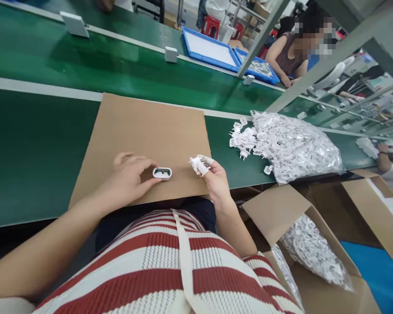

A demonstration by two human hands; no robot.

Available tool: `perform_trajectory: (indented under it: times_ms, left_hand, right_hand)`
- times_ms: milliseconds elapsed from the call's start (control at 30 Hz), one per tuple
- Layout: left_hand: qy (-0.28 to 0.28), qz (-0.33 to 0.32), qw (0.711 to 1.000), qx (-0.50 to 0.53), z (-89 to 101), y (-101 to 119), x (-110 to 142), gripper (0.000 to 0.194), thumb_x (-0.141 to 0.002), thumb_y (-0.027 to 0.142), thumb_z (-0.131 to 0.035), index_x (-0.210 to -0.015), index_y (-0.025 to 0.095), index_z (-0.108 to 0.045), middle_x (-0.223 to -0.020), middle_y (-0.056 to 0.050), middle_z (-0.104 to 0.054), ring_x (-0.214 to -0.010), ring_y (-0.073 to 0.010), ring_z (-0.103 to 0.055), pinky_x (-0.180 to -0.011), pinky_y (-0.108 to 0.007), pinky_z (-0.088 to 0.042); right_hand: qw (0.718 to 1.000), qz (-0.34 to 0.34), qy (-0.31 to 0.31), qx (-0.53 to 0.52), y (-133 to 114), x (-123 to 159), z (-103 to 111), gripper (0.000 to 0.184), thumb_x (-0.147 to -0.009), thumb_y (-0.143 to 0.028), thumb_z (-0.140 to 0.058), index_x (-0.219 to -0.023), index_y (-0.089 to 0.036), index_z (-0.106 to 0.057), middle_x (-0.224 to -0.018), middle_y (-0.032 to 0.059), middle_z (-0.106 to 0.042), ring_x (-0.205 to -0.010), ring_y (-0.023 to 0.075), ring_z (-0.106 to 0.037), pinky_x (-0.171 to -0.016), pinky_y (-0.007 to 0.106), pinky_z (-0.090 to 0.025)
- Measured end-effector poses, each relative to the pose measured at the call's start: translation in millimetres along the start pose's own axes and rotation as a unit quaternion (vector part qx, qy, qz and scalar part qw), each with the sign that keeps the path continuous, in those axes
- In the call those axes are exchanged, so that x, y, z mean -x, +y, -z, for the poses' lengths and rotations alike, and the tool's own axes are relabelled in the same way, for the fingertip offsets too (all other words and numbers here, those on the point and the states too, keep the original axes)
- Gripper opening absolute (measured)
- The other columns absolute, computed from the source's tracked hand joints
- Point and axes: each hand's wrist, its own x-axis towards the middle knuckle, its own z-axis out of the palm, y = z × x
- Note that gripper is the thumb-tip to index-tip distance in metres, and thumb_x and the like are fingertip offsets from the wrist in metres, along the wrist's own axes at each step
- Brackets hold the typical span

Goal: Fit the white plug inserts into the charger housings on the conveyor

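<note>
My left hand (136, 174) pinches a white charger housing (163, 174) between thumb and forefinger, just above the cardboard sheet (144, 126). Its open end faces me, and dark parts show inside. To the right, my right hand (216, 176) has its fingers closed on a white plug piece (195, 163) with metal pins pointing left. White covers sit on the thumb and a finger of that hand. A small gap separates the two pieces. Similar plug pieces (244, 138) lie in a loose pile on the green table, by the mouth of a clear bag (294, 146) full of them.
Beyond the cardboard runs a green conveyor belt (118, 65) carrying white housings (170, 54). Blue trays (211, 49) stand past it, where a person (291, 52) sits. At lower right, an open carton (278, 213) holds another bag of plug pieces. A metal post (265, 35) rises at the belt.
</note>
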Motion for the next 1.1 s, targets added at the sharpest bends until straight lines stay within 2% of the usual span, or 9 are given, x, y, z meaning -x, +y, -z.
perform_trajectory:
  times_ms: [133,300,433,500,567,667,800,867,1100]
  left_hand:
    - [0.046,0.071,0.991,0.103,-23.3,5,7,0.053,-0.093,0.063,-0.066,-0.134,0.03,-0.063,-0.136,-0.006,-0.067,-0.127,-0.0324,-0.058,-0.117,-0.053,-0.028]
    - [0.085,0.07,0.982,0.151,-36.2,-1,5,0.04,-0.093,0.063,-0.067,-0.116,0.032,-0.075,-0.122,-0.002,-0.073,-0.118,-0.0288,-0.064,-0.111,-0.045,-0.039]
    - [0.092,0.076,0.979,0.165,-40.0,-4,6,0.037,-0.092,0.061,-0.069,-0.115,0.032,-0.076,-0.119,-0.001,-0.074,-0.117,-0.0286,-0.064,-0.111,-0.046,-0.039]
    - [0.099,0.07,0.979,0.163,-41.3,-4,8,0.036,-0.093,0.059,-0.07,-0.117,0.032,-0.076,-0.121,-0.002,-0.074,-0.118,-0.0288,-0.063,-0.111,-0.046,-0.038]
    - [0.105,0.063,0.98,0.157,-42.4,-4,9,0.035,-0.094,0.057,-0.069,-0.118,0.032,-0.075,-0.122,-0.001,-0.074,-0.118,-0.0287,-0.063,-0.11,-0.046,-0.038]
    - [0.109,0.052,0.982,0.148,-44.1,-5,11,0.033,-0.095,0.055,-0.069,-0.119,0.033,-0.074,-0.121,-0.001,-0.073,-0.117,-0.0279,-0.063,-0.108,-0.045,-0.038]
    - [0.11,0.047,0.982,0.146,-45.8,-7,11,0.034,-0.095,0.055,-0.07,-0.118,0.032,-0.074,-0.118,-0.002,-0.074,-0.115,-0.0276,-0.063,-0.106,-0.044,-0.038]
    - [0.107,0.046,0.983,0.141,-46.3,-8,11,0.035,-0.095,0.057,-0.069,-0.118,0.031,-0.074,-0.118,-0.002,-0.074,-0.115,-0.0282,-0.064,-0.105,-0.044,-0.038]
    - [0.099,0.056,0.985,0.13,-47.9,-10,10,0.043,-0.095,0.064,-0.065,-0.116,0.028,-0.075,-0.114,-0.005,-0.074,-0.114,-0.0294,-0.064,-0.106,-0.044,-0.039]
  right_hand:
    - [0.998,0.025,-0.046,0.027,1,2,-16,0.039,-0.071,-0.041,-0.088,-0.104,-0.022,-0.076,-0.098,0.0043,-0.079,-0.081,0.0168,-0.072,-0.071,0.03,-0.058]
    - [0.978,0.148,-0.042,0.137,-12,8,-19,0.024,-0.08,-0.041,-0.083,-0.093,-0.022,-0.075,-0.095,0.0041,-0.076,-0.086,0.0195,-0.072,-0.075,0.034,-0.061]
    - [0.906,0.274,-0.064,0.318,-13,11,-14,0.023,-0.091,-0.024,-0.066,-0.113,-0.025,-0.075,-0.112,0.007,-0.075,-0.105,0.0216,-0.069,-0.093,0.041,-0.057]
    - [0.867,0.299,-0.091,0.388,-7,11,-12,0.034,-0.091,-0.015,-0.058,-0.121,-0.025,-0.073,-0.114,0.0073,-0.075,-0.111,0.0226,-0.066,-0.1,0.044,-0.055]
    - [0.85,0.299,-0.116,0.418,0,9,-12,0.038,-0.091,-0.014,-0.057,-0.125,-0.023,-0.071,-0.116,0.0079,-0.075,-0.113,0.0234,-0.066,-0.104,0.046,-0.053]
    - [0.859,0.287,-0.119,0.407,8,5,-13,0.032,-0.095,-0.019,-0.061,-0.125,-0.024,-0.071,-0.118,0.0085,-0.075,-0.115,0.0233,-0.067,-0.106,0.046,-0.052]
    - [0.904,0.277,-0.058,0.321,3,6,-21,0.024,-0.098,-0.025,-0.064,-0.119,-0.027,-0.075,-0.111,0.0062,-0.074,-0.1,0.0194,-0.072,-0.094,0.038,-0.059]
    - [0.907,0.288,-0.062,0.302,-4,9,-29,0.027,-0.096,-0.027,-0.069,-0.123,-0.03,-0.073,-0.111,0.0045,-0.075,-0.096,0.0188,-0.072,-0.091,0.038,-0.06]
    - [0.803,0.349,-0.208,0.437,-21,11,-51,0.035,-0.098,-0.012,-0.053,-0.124,-0.027,-0.07,-0.112,0.006,-0.075,-0.107,0.0231,-0.068,-0.096,0.042,-0.057]
